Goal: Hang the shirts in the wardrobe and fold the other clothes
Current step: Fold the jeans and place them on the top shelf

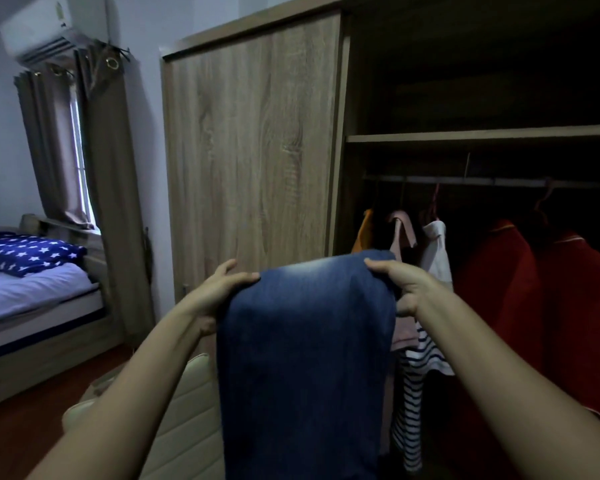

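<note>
- Blue denim garment (pixel 305 341): held up in the air in front of the wood-grain wardrobe (pixel 250 150), hanging straight down. Its lower end is cut off by the frame's bottom edge.
- Left hand (pixel 219 289) grips the top left corner and right hand (pixel 402 285) grips the top right corner, fingers curled over the fabric.
- The wardrobe's sliding door is on the left, and the compartment on the right is open.
- A hanging rail (pixel 482 181) under a wooden shelf (pixel 482 136) carries orange, pink and white tops, a striped garment (pixel 413 393) and red garments (pixel 499 289). A dark gap separates the white top from the red.
- Above the shelf it is too dark to read.
- A cream padded seat (pixel 184 410) is partly hidden behind the denim.
- A bed (pixel 32 299) stands well apart on the left.
</note>
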A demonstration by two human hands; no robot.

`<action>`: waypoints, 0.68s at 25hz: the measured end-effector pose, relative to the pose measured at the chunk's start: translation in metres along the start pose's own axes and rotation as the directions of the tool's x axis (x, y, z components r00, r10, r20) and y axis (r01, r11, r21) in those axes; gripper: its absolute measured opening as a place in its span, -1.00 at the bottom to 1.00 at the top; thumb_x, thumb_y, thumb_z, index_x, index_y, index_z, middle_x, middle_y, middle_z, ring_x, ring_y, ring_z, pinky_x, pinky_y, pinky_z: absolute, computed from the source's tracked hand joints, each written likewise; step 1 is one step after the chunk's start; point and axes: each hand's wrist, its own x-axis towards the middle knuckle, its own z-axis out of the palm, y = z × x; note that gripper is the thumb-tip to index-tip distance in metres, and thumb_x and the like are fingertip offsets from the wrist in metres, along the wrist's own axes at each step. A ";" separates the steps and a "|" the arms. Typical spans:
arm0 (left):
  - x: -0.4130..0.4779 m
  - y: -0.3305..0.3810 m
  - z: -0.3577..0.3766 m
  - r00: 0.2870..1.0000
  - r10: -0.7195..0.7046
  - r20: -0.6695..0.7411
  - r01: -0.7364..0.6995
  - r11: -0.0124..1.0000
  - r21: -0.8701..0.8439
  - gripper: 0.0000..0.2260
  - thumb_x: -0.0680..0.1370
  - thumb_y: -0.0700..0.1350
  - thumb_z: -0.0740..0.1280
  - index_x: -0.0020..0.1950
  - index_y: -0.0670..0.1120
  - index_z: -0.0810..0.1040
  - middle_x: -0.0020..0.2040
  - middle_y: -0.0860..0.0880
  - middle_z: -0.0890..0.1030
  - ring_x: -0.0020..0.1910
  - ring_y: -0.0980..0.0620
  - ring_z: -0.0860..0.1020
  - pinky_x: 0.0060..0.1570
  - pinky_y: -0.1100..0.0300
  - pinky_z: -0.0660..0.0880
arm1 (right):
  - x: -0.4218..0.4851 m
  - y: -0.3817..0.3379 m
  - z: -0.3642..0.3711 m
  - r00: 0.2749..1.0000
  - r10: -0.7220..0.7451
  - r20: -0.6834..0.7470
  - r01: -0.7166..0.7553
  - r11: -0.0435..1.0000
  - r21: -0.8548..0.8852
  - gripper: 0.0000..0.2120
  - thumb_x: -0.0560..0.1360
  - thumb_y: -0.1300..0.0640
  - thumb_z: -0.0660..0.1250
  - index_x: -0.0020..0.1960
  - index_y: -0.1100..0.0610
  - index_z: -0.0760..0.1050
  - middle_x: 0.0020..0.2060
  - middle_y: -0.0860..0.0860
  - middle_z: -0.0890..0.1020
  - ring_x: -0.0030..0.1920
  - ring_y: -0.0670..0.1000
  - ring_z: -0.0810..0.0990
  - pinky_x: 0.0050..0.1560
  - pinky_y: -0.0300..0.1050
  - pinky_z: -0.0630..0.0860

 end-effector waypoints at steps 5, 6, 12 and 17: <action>-0.002 0.014 -0.010 0.984 0.167 0.053 -0.146 0.949 -0.278 -0.33 0.25 -0.26 0.51 0.32 0.02 0.41 0.29 -0.17 0.43 0.05 -0.09 0.54 -0.06 0.11 0.55 | -0.003 0.023 -0.029 0.919 -0.244 0.309 0.302 0.941 -0.154 -0.24 0.12 0.20 0.55 0.28 0.18 0.40 0.14 0.14 0.58 0.13 0.14 0.57 -0.02 -0.03 0.52; -0.008 0.016 -0.010 0.964 0.226 0.140 -0.187 0.951 -0.246 -0.26 0.12 -0.28 0.52 0.26 0.08 0.45 0.27 -0.15 0.43 0.07 -0.13 0.53 -0.04 0.08 0.55 | -0.001 0.026 -0.032 0.906 -0.243 0.345 0.315 0.934 -0.168 -0.17 0.06 0.14 0.61 0.28 0.17 0.39 0.12 0.12 0.61 0.13 0.13 0.58 0.00 -0.02 0.52; -0.025 0.037 -0.017 0.870 0.419 0.262 -0.464 0.874 0.145 -0.30 0.28 -0.43 0.45 0.27 0.16 0.44 0.26 -0.02 0.42 0.03 0.02 0.62 -0.13 0.23 0.58 | -0.017 0.020 -0.018 0.917 -0.294 0.270 0.337 0.933 -0.130 -0.64 0.40 0.14 0.39 0.16 0.20 0.50 0.04 0.13 0.65 0.04 0.07 0.64 -0.03 -0.09 0.54; -0.025 0.028 -0.024 0.889 0.384 0.251 -0.427 0.892 0.148 -0.23 0.25 -0.45 0.46 0.33 0.14 0.39 0.26 -0.10 0.47 0.05 0.01 0.62 -0.13 0.19 0.59 | -0.032 0.001 -0.011 0.895 -0.250 0.370 0.225 0.968 0.110 -0.52 0.19 0.09 0.56 0.06 0.25 0.61 -0.02 0.14 0.66 0.00 0.08 0.64 0.09 -0.03 0.52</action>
